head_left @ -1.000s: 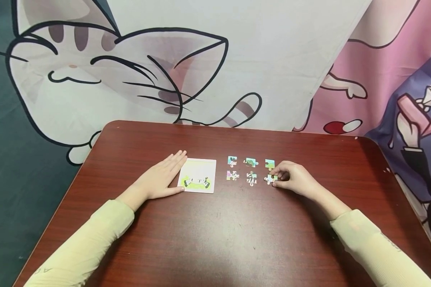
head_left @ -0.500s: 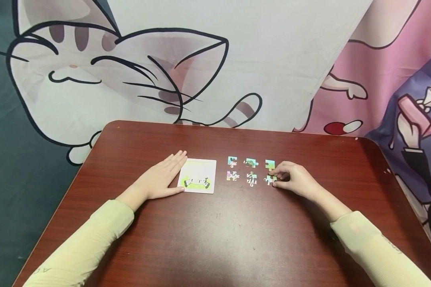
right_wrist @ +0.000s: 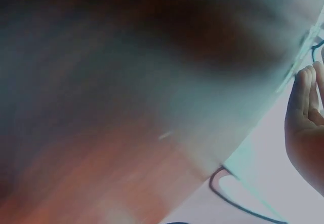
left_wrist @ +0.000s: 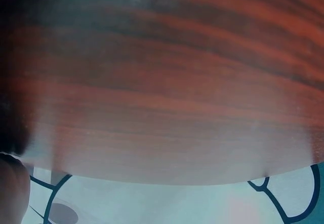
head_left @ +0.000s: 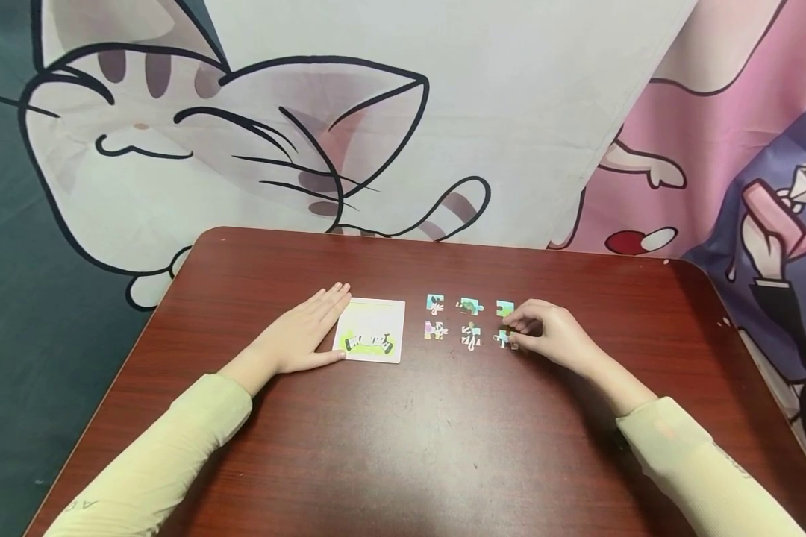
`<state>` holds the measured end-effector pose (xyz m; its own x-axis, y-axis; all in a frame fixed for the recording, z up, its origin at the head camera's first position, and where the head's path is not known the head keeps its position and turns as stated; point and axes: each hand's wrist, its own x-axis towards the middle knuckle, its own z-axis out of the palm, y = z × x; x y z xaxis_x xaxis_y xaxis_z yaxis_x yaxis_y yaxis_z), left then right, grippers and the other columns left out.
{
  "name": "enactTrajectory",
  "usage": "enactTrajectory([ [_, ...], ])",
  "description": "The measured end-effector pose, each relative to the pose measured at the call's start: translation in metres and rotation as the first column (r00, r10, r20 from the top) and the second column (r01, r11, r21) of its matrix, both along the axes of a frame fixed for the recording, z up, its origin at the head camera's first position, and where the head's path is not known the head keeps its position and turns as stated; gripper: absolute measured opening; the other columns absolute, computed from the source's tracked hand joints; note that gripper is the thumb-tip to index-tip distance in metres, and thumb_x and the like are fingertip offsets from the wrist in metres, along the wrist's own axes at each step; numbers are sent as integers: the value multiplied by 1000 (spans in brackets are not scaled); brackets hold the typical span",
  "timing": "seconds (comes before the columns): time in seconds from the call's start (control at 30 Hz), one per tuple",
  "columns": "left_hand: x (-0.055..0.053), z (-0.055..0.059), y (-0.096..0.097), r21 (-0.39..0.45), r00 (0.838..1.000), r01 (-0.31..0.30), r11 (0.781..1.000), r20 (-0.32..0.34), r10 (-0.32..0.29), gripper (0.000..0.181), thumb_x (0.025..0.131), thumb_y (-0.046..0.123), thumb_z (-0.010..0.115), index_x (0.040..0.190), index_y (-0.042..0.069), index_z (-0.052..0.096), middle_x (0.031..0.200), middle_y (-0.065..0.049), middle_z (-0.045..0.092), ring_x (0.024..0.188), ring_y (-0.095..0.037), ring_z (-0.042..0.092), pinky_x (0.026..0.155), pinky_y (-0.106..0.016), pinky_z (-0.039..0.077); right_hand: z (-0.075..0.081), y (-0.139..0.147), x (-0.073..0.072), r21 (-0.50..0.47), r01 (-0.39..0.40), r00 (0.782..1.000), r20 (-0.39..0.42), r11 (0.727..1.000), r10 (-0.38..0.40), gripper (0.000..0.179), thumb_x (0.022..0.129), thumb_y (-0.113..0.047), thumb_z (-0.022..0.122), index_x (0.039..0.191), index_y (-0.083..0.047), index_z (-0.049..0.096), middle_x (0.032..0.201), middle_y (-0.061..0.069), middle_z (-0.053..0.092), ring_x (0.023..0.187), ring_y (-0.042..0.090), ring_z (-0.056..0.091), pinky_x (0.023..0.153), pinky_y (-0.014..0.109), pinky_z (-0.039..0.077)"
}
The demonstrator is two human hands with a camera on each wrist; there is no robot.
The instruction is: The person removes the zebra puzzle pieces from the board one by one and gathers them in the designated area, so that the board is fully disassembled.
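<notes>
In the head view my left hand (head_left: 302,328) lies flat on the table, palm down, fingers straight. Its fingertips and thumb tip reach the left edge of a square white card (head_left: 369,317) printed with part of a zebra on green. My right hand (head_left: 551,328) has curled fingers and pinches the lower right puzzle piece (head_left: 502,338) between thumb and fingertips, covering part of it. Just above that piece sits another puzzle piece (head_left: 504,307), green and blue. Further left are a turtle-green piece (head_left: 470,306), a striped piece (head_left: 471,337) and more pieces in two rows.
The brown wooden table (head_left: 403,447) has rounded far corners. Behind it hangs a white cloth (head_left: 524,112) with a cartoon cat, beside a pink and purple printed one. Both wrist views show mostly blurred tabletop (left_wrist: 167,92).
The right thumb has shifted slightly and now covers more of the lower right puzzle piece. My left hand and the card keep their places.
</notes>
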<state>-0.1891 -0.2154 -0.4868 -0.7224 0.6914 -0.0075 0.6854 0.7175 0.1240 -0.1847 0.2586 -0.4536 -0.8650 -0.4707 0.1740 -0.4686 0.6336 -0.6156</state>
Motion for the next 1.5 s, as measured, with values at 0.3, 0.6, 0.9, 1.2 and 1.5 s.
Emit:
enactTrajectory([
  [0.3,-1,3,1,-20,1000,1,1000,-12,-2,101,99,60,60,167,-4,21,177,-20,18,167,-33,18,136,-49,23,11,-40,-6,-66,-56,996,60,996,60,21,87,2,84,106,-5,80,94,5,77,84,14,71,77,25,62],
  [0.6,-1,3,0,-53,999,14,998,-43,-17,101,99,60,60,166,-6,22,176,-22,20,166,-34,20,136,-48,23,15,-93,-12,-105,-141,972,174,984,158,18,90,-2,81,108,-4,80,92,2,78,82,10,71,78,23,62],
  [0.9,-2,2,1,-59,997,20,998,-72,-24,101,98,61,60,166,-6,25,176,-22,22,166,-34,21,135,-48,24,16,-141,-24,-107,-255,932,238,961,274,20,88,0,83,107,-1,79,97,9,77,82,8,70,79,23,63],
  [1.2,-2,1,2,-27,997,28,999,-69,-30,102,97,61,62,165,-6,26,176,-22,23,165,-35,22,134,-49,26,16,-181,-33,-55,-344,906,243,937,346,20,87,-2,86,105,-3,79,92,5,74,80,5,67,77,17,60],
  [1.5,-1,2,0,-39,998,21,999,-57,-23,104,98,63,61,166,-5,24,176,-21,21,165,-35,21,135,-49,25,12,-211,-40,-31,-395,881,272,918,388,23,85,-2,87,107,-4,79,97,7,75,83,7,69,77,12,58],
])
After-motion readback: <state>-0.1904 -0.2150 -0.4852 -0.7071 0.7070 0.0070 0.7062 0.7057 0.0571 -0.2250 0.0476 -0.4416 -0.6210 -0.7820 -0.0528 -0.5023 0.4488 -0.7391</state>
